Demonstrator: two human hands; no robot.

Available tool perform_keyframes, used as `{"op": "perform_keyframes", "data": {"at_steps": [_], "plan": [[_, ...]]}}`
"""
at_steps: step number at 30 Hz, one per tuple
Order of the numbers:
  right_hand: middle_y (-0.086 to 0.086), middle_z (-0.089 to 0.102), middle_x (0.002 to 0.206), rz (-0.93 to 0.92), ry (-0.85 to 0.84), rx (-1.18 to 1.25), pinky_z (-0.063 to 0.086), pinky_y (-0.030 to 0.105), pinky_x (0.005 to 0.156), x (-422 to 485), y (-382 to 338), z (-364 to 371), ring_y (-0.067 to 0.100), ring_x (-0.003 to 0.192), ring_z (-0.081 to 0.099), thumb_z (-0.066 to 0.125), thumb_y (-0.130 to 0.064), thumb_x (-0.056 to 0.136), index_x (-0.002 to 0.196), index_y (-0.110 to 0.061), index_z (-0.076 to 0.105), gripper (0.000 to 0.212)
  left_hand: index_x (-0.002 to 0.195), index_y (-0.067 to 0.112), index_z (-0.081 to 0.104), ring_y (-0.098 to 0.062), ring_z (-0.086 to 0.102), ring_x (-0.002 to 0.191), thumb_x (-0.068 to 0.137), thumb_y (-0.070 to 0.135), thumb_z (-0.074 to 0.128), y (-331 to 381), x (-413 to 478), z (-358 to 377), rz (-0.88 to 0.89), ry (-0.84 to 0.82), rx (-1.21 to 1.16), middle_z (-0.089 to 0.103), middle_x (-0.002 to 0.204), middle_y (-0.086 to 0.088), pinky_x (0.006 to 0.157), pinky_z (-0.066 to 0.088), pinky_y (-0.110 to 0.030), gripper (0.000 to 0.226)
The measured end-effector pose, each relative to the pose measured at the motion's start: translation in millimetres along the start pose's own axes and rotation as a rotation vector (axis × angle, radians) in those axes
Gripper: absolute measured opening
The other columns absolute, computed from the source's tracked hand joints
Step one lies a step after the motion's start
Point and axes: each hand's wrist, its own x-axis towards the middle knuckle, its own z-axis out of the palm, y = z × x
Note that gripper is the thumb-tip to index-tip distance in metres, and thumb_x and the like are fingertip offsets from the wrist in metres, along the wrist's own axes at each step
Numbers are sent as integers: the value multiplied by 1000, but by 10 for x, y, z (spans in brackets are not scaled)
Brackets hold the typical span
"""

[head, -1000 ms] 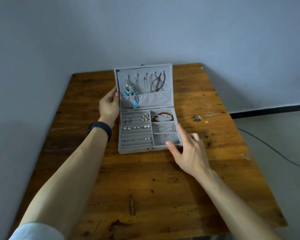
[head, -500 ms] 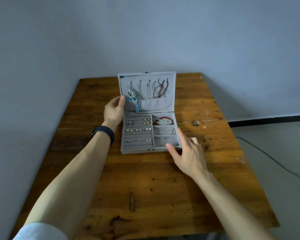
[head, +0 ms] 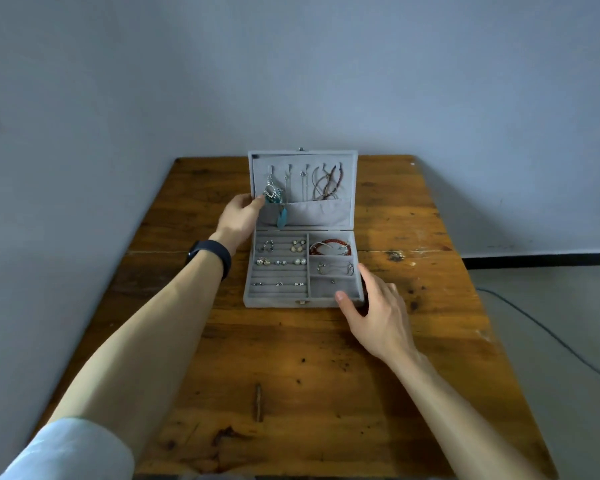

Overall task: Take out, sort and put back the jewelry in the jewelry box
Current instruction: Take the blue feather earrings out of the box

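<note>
2 hands (head: 239, 218) (head: 378, 315) on jewelry box (head: 274, 302)

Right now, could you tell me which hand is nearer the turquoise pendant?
Left. The left hand grips the lid beside the turquoise pendant; the right hand holds the jewelry box at its near right corner, farther off.
</note>
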Motion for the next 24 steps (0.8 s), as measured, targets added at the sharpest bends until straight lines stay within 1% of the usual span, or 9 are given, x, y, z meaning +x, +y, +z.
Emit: {"op": "perform_keyframes", "data": {"at_steps": [3,7,10,11,13,16,18,21,24], "plan": [[1,51,140,23,67,110,46,39,102,60,-23,-82,20,125,52,55,-59,92,145,-21,44,66,148,13,42,-26,53,128,98,41,59,27,25,-101,43,7,57,55,140,-8,108,45,-41,59],[-6,60,122,-32,213,191,46,28,89,334,-279,-184,14,110,58,63,-48,90,129,-24,58,46,149,23,39,-21,55,120,97,40,61,79,98,-256,108,62,50,54,141,-6,95,46,-33,59],[-15,63,114,-66,185,304,43,14,81,674,-627,-228,3,99,58,68,-40,91,122,-28,62,34,150,27,37,-19,53,123,97,37,63,96,157,-318,144,52,-26,53,143,-4,90,43,-29,60],[-15,64,111,-78,163,345,41,7,77,802,-745,-228,-1,95,59,69,-37,91,120,-27,63,31,151,27,37,-19,53,123,97,36,64,100,186,-328,150,45,-43,53,143,-4,91,43,-29,61],[-12,68,105,-94,139,393,40,1,72,1061,-960,-197,-5,88,60,70,-33,92,116,-25,66,26,152,26,35,-20,53,126,95,34,66,119,259,-338,150,26,-64,52,145,-5,93,44,-29,65],[-15,69,98,-55,89,386,43,4,70,1406,-1225,-140,-8,79,60,70,-37,91,113,-28,68,23,153,23,34,-20,52,130,93,31,69,144,382,-331,139,-26,-84,50,148,-6,95,43,-28,70],[-17,68,98,-39,62,342,40,3,71,1579,-1354,-90,-5,82,60,68,-40,92,116,-30,69,26,153,19,37,-20,51,132,94,29,68,151,435,-319,144,-53,-90,52,147,-7,97,40,-26,67],[-15,71,104,-14,57,276,47,20,85,1746,-1493,27,6,97,64,67,-45,92,118,-27,70,32,148,17,47,-18,51,132,96,29,64,120,483,-304,181,-52,-48,56,143,-3,102,40,-26,56],[-11,73,103,44,95,178,50,29,84,1812,-1577,143,13,101,65,65,-50,91,111,-28,72,30,140,18,57,-13,57,125,97,29,62,63,501,-303,246,-15,-11,64,134,2,107,44,-30,44]]}}
